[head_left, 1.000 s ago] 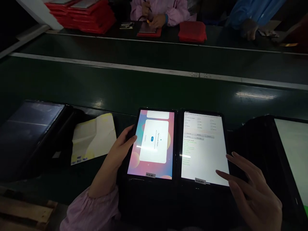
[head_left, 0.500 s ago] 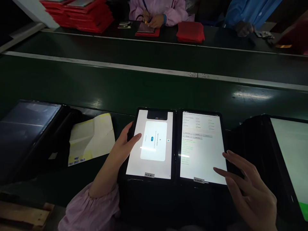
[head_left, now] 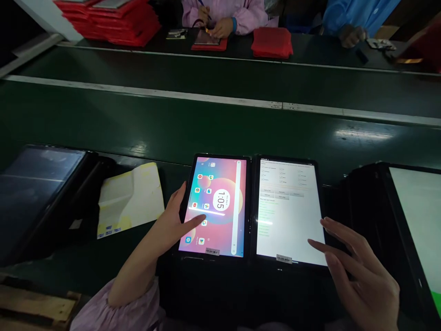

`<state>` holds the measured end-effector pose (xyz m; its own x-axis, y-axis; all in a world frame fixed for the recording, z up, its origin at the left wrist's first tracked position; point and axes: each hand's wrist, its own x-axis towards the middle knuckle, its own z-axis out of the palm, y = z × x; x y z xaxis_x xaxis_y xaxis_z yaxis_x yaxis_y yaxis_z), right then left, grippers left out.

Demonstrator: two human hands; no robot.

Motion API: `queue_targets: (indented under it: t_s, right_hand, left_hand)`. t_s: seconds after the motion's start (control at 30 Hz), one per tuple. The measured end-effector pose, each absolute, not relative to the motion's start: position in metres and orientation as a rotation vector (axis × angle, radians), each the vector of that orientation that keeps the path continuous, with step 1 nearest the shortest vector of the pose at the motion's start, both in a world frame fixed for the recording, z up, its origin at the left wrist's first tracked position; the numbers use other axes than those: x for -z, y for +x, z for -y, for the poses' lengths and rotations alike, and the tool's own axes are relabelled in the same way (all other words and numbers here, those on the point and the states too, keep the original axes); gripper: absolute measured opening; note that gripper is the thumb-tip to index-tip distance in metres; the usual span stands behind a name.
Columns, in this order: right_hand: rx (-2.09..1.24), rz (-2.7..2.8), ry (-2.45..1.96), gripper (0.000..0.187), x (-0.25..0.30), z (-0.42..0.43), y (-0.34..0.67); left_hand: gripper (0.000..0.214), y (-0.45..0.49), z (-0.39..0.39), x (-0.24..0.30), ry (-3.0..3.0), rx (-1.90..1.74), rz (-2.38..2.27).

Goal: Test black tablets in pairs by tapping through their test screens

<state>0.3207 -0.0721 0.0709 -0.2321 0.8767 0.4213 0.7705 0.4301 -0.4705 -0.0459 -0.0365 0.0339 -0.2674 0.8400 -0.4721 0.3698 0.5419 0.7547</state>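
Observation:
Two lit tablets lie side by side in front of me. The left tablet shows a pink and blue home screen with app icons and a clock. My left hand grips its left edge, thumb stretched over the screen's lower left. The right tablet shows a white page with check boxes and green text. My right hand hovers at its lower right corner, fingers spread and holding nothing.
A yellow and white folded sheet lies left of the tablets, beside a dark tablet. Another lit screen stands at the right. Beyond the green conveyor belt, other people handle items among red pouches and a red stack.
The left tablet's screen went from a white dialog card to the home screen with icons and a clock. My left thumb slid further onto the screen. My right hand barely moved.

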Motion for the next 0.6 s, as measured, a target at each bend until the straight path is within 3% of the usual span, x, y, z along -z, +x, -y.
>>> queue_targets:
  t_s: [0.13,0.23,0.47,0.6]
  right_hand:
    - [-0.228,2.067,-1.327,0.032,-0.070,0.069,0.319]
    - [-0.236,2.047,-1.331,0.032,-0.070,0.068,0.320]
    - [-0.225,2.025,-1.374,0.030,-0.072,0.072,0.321]
    - [-0.226,2.063,-1.335,0.028,-0.072,0.069,0.320]
  left_hand:
    - [0.067,-0.043,0.026,-0.044,0.602,-0.858,-1.894]
    - [0.054,-0.039,0.014,-0.045,0.579,-0.915,-1.889]
    - [0.085,-0.032,0.012,-0.042,0.899,-0.700,-1.919]
    - [0.091,-0.028,0.011,-0.047,0.949,-0.622,-1.964]
